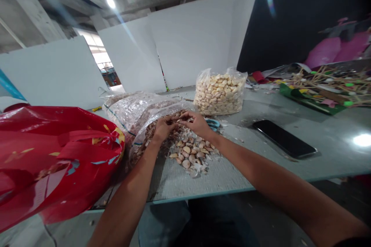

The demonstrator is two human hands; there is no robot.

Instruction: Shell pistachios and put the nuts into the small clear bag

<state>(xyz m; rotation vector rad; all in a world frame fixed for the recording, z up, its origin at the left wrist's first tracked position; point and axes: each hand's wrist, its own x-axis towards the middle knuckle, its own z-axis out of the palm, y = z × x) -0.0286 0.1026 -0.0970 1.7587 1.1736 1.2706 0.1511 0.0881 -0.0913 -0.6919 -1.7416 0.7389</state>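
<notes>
My left hand (164,128) and my right hand (196,123) meet at the fingertips over the mouth of a clear plastic bag (145,110). Both have their fingers pinched together; whatever is between them is too small and hidden to make out. Dry brown garlic skins (149,133) fill the bag's opening beside my left hand. Below my hands, a loose pile of unpeeled garlic cloves (189,152) lies on the table among flakes of papery skin. Light blue scissor handles (213,124) show just behind my right wrist.
Behind my hands stands a clear bag of peeled garlic cloves (218,94). A black phone (285,137) lies to the right on the grey table (232,177). A big red plastic bag (58,154) bulges at the left. Sticks and coloured scraps (327,85) clutter the far right.
</notes>
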